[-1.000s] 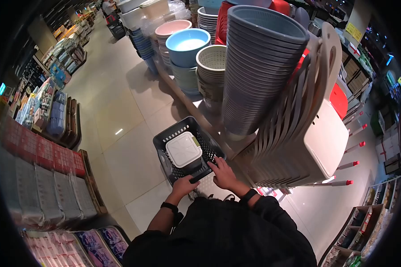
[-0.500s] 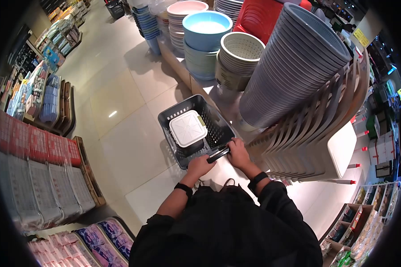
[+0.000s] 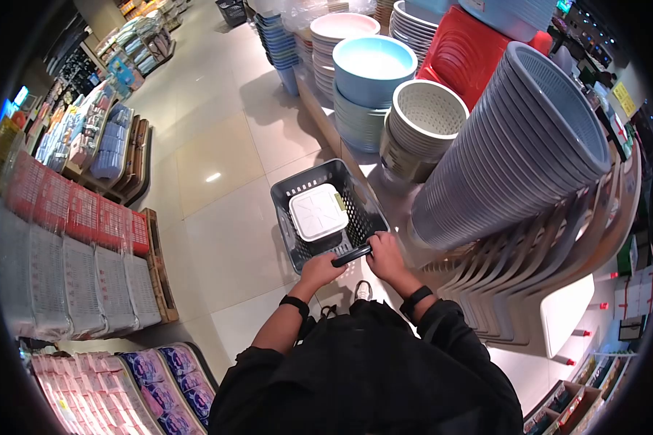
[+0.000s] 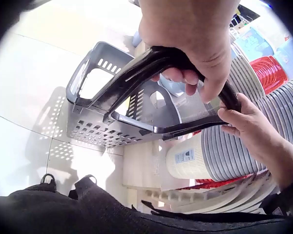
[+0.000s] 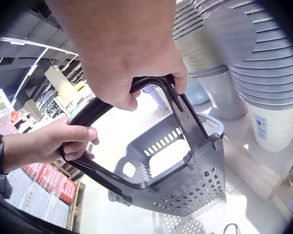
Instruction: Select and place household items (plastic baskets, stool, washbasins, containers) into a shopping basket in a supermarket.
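A dark grey shopping basket [image 3: 295, 243] with perforated sides stands out in front of the body, a white lidded container [image 3: 317, 212] lying inside it. My left hand [image 3: 321, 271] grips the left end of the black handle [image 3: 352, 255], and my right hand [image 3: 386, 255] grips its right end. In the left wrist view the fingers of the left hand [image 4: 190, 39] curl under the handle, with the right hand [image 4: 256, 129] at the far end. The right wrist view shows the right hand [image 5: 124, 58] over one handle corner and the left hand [image 5: 51, 141] round the other.
Stacked grey bins [image 3: 511, 145], beige stools [image 3: 559, 254] and blue basins [image 3: 374, 69] line a low platform close on the right. Wrapped red and grey crates [image 3: 87, 261] on a pallet stand to the left, packaged goods [image 3: 87, 384] at lower left. Tiled floor [image 3: 218, 145] runs between.
Both hands have gone from the basket's near rim to a firm grip on its handle. The view has shifted along the aisle; bins and stools now appear lower and farther right.
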Available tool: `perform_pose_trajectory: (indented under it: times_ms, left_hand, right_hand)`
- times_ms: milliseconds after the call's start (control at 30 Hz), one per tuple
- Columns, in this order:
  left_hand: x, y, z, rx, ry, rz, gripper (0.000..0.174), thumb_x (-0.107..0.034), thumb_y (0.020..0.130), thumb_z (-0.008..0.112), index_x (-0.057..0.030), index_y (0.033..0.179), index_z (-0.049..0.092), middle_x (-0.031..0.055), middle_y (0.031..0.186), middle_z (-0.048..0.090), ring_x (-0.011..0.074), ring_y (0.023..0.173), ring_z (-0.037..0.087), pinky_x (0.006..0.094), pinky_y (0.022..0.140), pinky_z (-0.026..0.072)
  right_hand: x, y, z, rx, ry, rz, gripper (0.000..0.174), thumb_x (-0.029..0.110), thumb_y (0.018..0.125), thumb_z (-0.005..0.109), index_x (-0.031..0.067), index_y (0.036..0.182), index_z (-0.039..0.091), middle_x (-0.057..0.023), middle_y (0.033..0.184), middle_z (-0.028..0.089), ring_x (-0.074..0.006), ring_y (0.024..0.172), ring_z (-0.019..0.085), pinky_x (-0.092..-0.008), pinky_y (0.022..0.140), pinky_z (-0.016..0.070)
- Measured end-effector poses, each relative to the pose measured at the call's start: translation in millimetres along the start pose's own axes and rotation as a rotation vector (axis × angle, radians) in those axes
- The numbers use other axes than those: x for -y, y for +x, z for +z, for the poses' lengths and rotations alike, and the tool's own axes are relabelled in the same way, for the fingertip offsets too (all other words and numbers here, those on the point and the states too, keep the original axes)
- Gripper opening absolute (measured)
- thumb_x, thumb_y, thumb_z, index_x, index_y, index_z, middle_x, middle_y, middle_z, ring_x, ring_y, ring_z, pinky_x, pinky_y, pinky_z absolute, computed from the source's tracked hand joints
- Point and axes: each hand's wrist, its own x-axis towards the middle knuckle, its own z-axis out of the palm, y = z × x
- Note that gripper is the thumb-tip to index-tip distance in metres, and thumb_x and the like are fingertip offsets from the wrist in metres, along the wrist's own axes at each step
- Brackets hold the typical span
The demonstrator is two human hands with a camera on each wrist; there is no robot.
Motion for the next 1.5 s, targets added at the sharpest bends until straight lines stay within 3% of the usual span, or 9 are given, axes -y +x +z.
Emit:
perform_pose_trajectory:
  times_ms: [67,133,367,700,1000,1200,1500]
  left_hand:
    - [-1.5,7.4,-2.8,-0.036,0.01,-0.004,0.039,-0.05,0.074,0.069,-0.0149,0.093,0.071,0.0128,0.084,0.071,0.033,0.083,0.068,0.0431,0.073,0.0536]
    - [-7.3,15.0,-8.6,-0.058,0.075,-0.129,0.039,-0.049,0.074,0.069,-0.0155,0.094,0.07,0.0121,0.084,0.071,0.0323,0.084,0.068,0.0428,0.074,0.0537]
    - [2.1,43.4,-23.2,-0.071,0.096,-0.16,0.039,-0.05,0.073,0.07,-0.0152,0.092,0.069,0.0122,0.085,0.071,0.0327,0.085,0.069,0.0436,0.074,0.0537]
    - [15.1,83.2,-47.4,0.009,0.077,-0.1,0.045,-0.054,0.076,0.068,-0.0135,0.094,0.069,0.0142,0.087,0.071,0.0343,0.086,0.068,0.0452,0.076,0.0535]
    - [32.2,130.9,-67.3,0.027,0.011,0.047,0.044,-0.053,0.077,0.068,-0.0123,0.093,0.071,0.016,0.086,0.07,0.0366,0.082,0.068,0.0465,0.073,0.0541]
    - [43.9,151.1,-79.9,0.034,0.009,0.062,0.042,-0.052,0.078,0.067,-0.012,0.093,0.069,0.015,0.085,0.071,0.0354,0.083,0.069,0.046,0.073,0.0543]
    - [49.2,169.7,-92.9,0.037,-0.03,0.037,0.043,-0.053,0.077,0.068,-0.0128,0.091,0.07,0.0141,0.085,0.07,0.0352,0.083,0.068,0.045,0.072,0.0535]
  right_hand:
    - [-1.5,13.9,-1.3,0.018,0.02,-0.005,0.035,0.008,0.073,0.067,0.0079,0.106,0.054,-0.0181,0.119,0.051,-0.0393,0.117,0.046,-0.0474,0.094,0.0442]
    - [-4.5,28.4,-0.4,0.038,0.032,-0.009,0.035,0.009,0.074,0.067,0.0083,0.106,0.054,-0.0175,0.119,0.051,-0.0387,0.118,0.045,-0.0476,0.094,0.0444]
    - [-7.5,60.1,9.5,0.04,0.024,-0.025,0.035,0.01,0.074,0.068,0.0092,0.106,0.054,-0.0163,0.117,0.051,-0.0372,0.116,0.046,-0.0465,0.093,0.0448]
    - [-5.8,105.7,22.3,0.043,-0.024,0.059,0.034,0.009,0.073,0.067,0.0092,0.105,0.054,-0.0154,0.12,0.05,-0.0372,0.117,0.046,-0.0469,0.093,0.0453]
    - [2.3,153.4,35.9,0.027,-0.231,0.128,0.036,0.009,0.074,0.066,0.0056,0.106,0.05,-0.02,0.123,0.05,-0.0426,0.124,0.043,-0.0502,0.094,0.0479]
    - [8.1,174.6,38.2,0.119,-0.209,0.192,0.039,0.009,0.074,0.068,0.0059,0.107,0.049,-0.0199,0.124,0.049,-0.042,0.124,0.043,-0.0493,0.095,0.0474]
    - [9.4,197.0,42.4,0.081,-0.171,0.166,0.041,0.008,0.072,0.071,0.0069,0.107,0.049,-0.0184,0.121,0.048,-0.0404,0.118,0.046,-0.0474,0.095,0.0451]
